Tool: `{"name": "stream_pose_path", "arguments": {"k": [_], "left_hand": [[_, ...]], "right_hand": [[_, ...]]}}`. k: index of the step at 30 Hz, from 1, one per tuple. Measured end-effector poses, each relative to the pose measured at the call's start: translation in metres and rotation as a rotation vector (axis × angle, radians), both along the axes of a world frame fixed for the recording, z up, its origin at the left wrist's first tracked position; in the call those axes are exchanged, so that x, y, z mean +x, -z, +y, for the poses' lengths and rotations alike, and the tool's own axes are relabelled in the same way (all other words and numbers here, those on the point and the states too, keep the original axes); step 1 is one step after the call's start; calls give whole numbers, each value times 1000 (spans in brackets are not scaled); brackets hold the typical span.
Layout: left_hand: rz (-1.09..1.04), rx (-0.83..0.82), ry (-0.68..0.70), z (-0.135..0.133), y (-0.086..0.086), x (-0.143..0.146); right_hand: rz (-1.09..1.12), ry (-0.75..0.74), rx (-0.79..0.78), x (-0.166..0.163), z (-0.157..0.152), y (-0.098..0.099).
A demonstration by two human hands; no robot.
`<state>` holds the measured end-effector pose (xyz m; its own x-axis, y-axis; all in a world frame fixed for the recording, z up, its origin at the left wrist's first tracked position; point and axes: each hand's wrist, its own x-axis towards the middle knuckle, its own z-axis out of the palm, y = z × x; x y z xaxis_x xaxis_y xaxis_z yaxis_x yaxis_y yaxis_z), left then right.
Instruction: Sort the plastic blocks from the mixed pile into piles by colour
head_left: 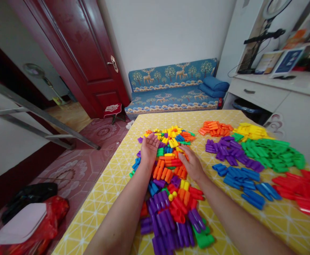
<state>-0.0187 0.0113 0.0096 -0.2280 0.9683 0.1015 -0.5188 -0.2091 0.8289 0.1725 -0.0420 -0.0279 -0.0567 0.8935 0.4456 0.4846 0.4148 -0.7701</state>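
Note:
A long mixed heap of tube-shaped plastic toy pieces in purple, red, orange, yellow, green and blue lies down the middle of the table. At the heap's left side is my left hand, palm turned inward and fingers stretched out, with nothing in it. My right hand rests against the opposite side, its fingers apart and touching or just over some orange pieces. Between the two hands sit orange, green, blue and yellow pieces. Some of the heap is hidden behind my forearms.
Single-colour piles stand at right: orange, yellow, purple, green, blue and red. A patterned yellow cloth covers the table. Beyond are a blue sofa, a white cabinet and a metal ladder.

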Motion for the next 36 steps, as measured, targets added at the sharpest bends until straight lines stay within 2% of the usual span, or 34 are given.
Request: {"name": "stream_pose_path", "arguments": {"k": [2,4,7,10,13,15,18,20,23,28,32,36], "left_hand": [[19,-6,-14,1,-7,0],[161,-8,10,3,-16,8],[582,67,126,15,-30,31],[1123,276,178,38,-41,62],[1584,547,227,63,-42,91],[1794,615,282,76,-36,107],[2023,628,410,88,-27,123],[2098,632,477,92,-23,127],[2093,638,528,92,-23,120],[1994,690,578,72,-41,75],[1833,766,448,19,-61,24],[1748,688,319,-70,-64,-25]], "right_hand": [[157,30,-15,1,-1,-3],[243,69,-2,1,-1,-5],[314,127,11,1,0,-5],[349,162,-20,1,0,-4],[369,168,-33,1,0,-4],[387,171,-34,1,0,-4],[405,167,-39,2,-1,-6],[409,161,-43,2,-1,-6],[409,161,-43,3,-2,-7],[411,140,-43,3,1,-6],[419,138,-36,3,2,-4],[423,138,-38,4,2,-2]]}}
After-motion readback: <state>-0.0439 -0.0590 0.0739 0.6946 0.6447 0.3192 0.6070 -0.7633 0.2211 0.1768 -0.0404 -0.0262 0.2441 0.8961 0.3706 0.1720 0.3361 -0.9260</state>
